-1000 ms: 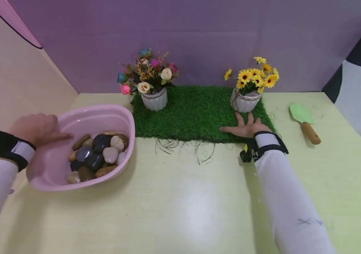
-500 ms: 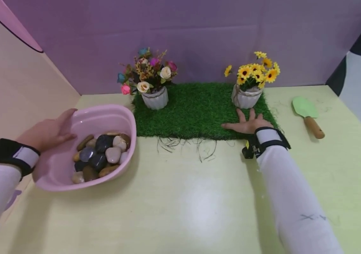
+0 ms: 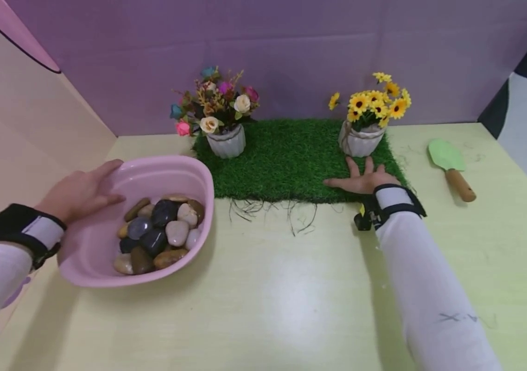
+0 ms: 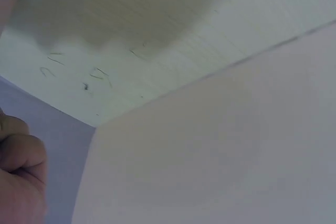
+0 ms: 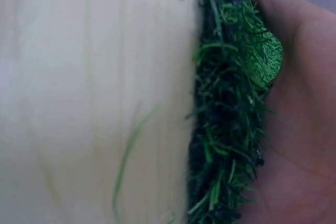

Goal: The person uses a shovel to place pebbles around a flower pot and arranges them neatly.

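My left hand [image 3: 80, 198] grips the left rim of a pink plastic basin [image 3: 89, 250], thumb on the inside and other fingers out over the far edge. Several smooth stones [image 3: 154, 241], black, brown and pale, lie in the basin, which tilts toward me. In the left wrist view, curled fingers [image 4: 26, 156] show at the lower left. My right hand [image 3: 362, 181] rests with spread fingers on the front right part of an artificial grass mat [image 3: 286, 159]. Its fingertips reach the foot of a white pot with yellow flowers [image 3: 361, 141]. In the right wrist view the palm [image 5: 299, 124] lies along the mat's frayed edge [image 5: 226, 103].
A white pot of mixed flowers [image 3: 227, 142] stands on the mat's left end. To the right lies a green trowel [image 3: 453, 167] with a wooden handle. Loose dark strands [image 3: 298, 221] lie before the mat on the pale table [image 3: 263, 309]. A purple wall [image 3: 291, 56] rises behind.
My left hand has spread its thumb from its fingers at the basin's rim, and the basin with its stones has shifted right. The right hand stays on the mat.
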Demonstrator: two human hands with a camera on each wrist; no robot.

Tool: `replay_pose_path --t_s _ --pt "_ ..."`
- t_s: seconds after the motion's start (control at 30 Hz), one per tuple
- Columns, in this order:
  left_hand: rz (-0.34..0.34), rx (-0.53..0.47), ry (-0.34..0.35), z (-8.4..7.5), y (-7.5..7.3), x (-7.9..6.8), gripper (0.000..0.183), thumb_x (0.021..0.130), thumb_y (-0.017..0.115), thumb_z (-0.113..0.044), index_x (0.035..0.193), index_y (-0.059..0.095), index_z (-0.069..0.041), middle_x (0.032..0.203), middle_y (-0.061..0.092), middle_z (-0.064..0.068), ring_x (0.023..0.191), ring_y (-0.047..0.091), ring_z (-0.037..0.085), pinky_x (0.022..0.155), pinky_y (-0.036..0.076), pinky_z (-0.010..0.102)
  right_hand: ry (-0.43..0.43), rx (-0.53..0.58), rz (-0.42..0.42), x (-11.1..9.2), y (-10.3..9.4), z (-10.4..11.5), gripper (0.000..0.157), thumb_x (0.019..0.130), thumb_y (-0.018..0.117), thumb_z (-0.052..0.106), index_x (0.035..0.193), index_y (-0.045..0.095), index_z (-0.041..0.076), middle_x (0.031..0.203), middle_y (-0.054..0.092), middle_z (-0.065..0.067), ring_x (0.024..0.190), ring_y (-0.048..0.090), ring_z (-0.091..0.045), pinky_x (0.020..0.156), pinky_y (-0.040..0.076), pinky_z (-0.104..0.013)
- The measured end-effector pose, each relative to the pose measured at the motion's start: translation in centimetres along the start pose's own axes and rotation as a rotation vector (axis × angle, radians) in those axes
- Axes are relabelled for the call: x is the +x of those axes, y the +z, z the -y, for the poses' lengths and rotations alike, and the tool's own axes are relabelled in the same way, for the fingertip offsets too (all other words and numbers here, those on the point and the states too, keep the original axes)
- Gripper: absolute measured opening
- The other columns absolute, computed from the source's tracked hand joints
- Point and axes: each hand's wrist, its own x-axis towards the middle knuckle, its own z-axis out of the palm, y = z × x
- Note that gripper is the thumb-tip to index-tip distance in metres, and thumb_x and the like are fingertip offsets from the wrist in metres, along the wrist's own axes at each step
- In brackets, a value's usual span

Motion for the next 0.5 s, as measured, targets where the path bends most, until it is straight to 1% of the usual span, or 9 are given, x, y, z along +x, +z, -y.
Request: replay_pose_path --t_s 0.13,0.23,0.33,0.5 --pt "0.001 -0.014 0.017 -1.1 0.0 0.1 0.081 0.089 0.069 -0.038 0.150 0.029 -0.003 0.090 0.067 0.028 0.078 0.065 0.043 0.072 0.049 0.058 0.004 0.058 0.034 0.4 -0.1 -0.3 0.104 0.086 0.030 0.084 0.159 0.004 0.015 0.155 -0.013 -0.040 0.136 -0.019 -0.066 0.105 -0.014 -0.077" --pt "0.005 -0.036 0.022 -2.0 0.2 0.3 0.079 0.090 0.068 -0.037 0.150 0.030 -0.004 0.085 0.066 0.021 0.073 0.063 0.035 0.068 0.049 0.052 0.005 0.036 0.031 0.3 -0.1 -0.3 0.107 0.084 0.031 0.085 0.159 0.003 0.015 0.155 -0.014 -0.040 0.136 -0.019 -0.066 0.105 -0.013 -0.078" --pt "0.007 -0.067 0.023 -2.8 0.3 0.3 0.079 0.090 0.068 -0.037 0.151 0.031 -0.005 0.086 0.067 0.020 0.073 0.063 0.032 0.067 0.048 0.048 0.004 0.002 0.018 0.3 -0.1 -0.2 0.108 0.084 0.032 0.086 0.159 0.003 0.015 0.155 -0.014 -0.040 0.136 -0.019 -0.067 0.105 -0.011 -0.078" --pt "0.044 -0.125 0.022 -4.0 0.4 0.6 0.079 0.091 0.067 -0.037 0.152 0.028 -0.007 0.099 0.068 0.026 0.073 0.065 0.029 0.066 0.050 0.045 0.001 -0.007 0.017 0.5 -0.1 -0.1 0.108 0.084 0.033 0.086 0.159 0.005 0.014 0.155 -0.013 -0.040 0.136 -0.018 -0.067 0.106 -0.011 -0.078"
